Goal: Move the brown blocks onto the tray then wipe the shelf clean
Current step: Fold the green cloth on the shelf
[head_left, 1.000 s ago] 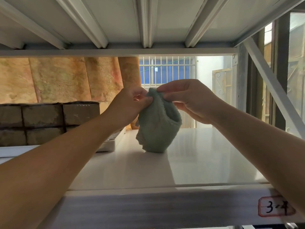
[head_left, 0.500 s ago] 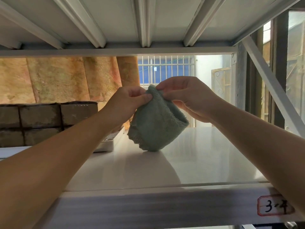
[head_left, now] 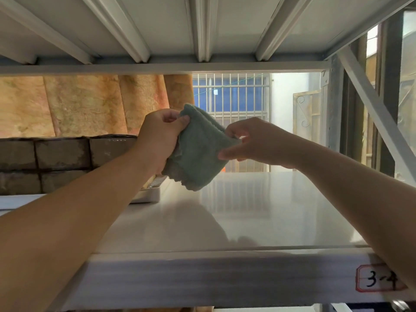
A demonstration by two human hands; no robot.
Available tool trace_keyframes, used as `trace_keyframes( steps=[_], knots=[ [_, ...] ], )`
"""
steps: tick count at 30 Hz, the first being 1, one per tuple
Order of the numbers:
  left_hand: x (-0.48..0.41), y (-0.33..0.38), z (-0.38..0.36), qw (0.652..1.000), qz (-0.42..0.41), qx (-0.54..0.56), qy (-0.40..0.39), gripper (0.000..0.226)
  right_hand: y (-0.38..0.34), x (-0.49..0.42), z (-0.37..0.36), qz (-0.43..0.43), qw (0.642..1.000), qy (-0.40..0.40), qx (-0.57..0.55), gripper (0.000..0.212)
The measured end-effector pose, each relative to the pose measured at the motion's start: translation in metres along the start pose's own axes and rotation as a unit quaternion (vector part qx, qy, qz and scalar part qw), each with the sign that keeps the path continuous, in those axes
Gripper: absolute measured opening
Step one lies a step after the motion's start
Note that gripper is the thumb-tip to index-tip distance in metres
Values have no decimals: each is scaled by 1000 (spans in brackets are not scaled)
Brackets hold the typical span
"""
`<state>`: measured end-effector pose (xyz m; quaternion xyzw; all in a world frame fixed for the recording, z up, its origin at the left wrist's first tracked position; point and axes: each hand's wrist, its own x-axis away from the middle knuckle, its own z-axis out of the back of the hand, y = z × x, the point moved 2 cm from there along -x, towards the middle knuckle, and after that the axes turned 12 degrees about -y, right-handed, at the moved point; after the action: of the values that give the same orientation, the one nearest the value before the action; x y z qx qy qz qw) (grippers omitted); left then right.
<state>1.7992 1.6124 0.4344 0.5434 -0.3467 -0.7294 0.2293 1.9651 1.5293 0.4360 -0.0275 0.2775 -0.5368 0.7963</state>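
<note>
A green cloth [head_left: 199, 152] hangs in the air above the white shelf [head_left: 247, 212], its lower edge just off the surface. My left hand [head_left: 159, 136] grips the cloth's upper left part. My right hand [head_left: 252, 140] pinches its right edge between thumb and fingers. Several brown blocks [head_left: 63, 163] are stacked in two rows at the left, on a white tray [head_left: 148, 195] whose corner shows under my left forearm.
The underside of the shelf above [head_left: 202, 30] is close overhead. A slanted white brace [head_left: 378, 113] crosses the right side. The shelf's front lip carries a label [head_left: 380, 280] reading 3-4. A patterned curtain [head_left: 78, 104] and a barred window [head_left: 231, 97] lie behind.
Both hands moved apart, stretching the cloth wider. My right hand shifted from the top of the cloth down to its right edge, and the cloth lifted off the shelf.
</note>
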Motion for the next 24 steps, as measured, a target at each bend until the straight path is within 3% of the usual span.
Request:
trace_keyframes(
  steps=[3,8,11,17,21,24],
  knots=[
    [0,-1,1,1000,20,7,2,7,9,-2,5,-30,993,38,-110,9],
    [2,-3,-8,990,87,81,-72,52,22,-3,17,-71,927,105,-354,27],
    [5,-1,-12,982,114,103,-108,39,25,-1,20,-80,895,129,-419,31],
    [10,0,-15,976,111,141,-127,41,22,0,16,-71,882,145,-442,25],
    [12,-3,-19,980,102,1,-172,7,23,1,17,-84,910,180,-365,31],
    [14,-5,-25,974,105,-22,-198,7,21,-1,16,-69,937,216,-265,30]
  ],
)
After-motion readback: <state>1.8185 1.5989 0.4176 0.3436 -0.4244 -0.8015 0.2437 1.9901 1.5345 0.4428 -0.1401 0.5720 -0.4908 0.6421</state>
